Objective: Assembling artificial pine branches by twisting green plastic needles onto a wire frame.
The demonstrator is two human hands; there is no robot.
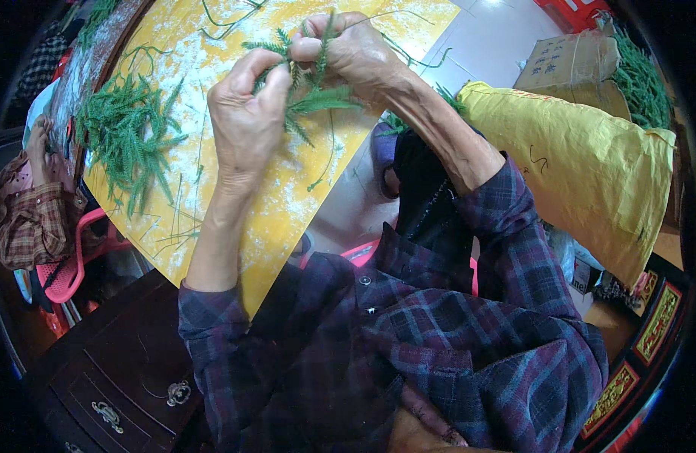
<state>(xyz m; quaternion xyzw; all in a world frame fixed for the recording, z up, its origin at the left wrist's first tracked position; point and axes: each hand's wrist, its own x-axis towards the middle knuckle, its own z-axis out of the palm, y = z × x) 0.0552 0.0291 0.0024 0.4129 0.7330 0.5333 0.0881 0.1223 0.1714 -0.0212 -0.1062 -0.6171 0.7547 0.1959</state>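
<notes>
My left hand [246,113] and my right hand [348,49] are raised over a yellow table [287,204], and both pinch a small bunch of green fir-like sprigs [311,98]. The left fingers close on the stems from the left. The right fingers grip the top of the bunch, and thin green stems trail out past them. A loose pile of the same green sprigs [125,136] lies on the table to the left of my left hand.
A large yellow sack [589,166] sits to my right, with a cardboard box [570,64] and more greenery [642,79] behind it. Another person in a plaid sleeve [30,219] sits at the left on a pink chair [72,264]. A dark wooden drawer cabinet [121,377] stands at lower left.
</notes>
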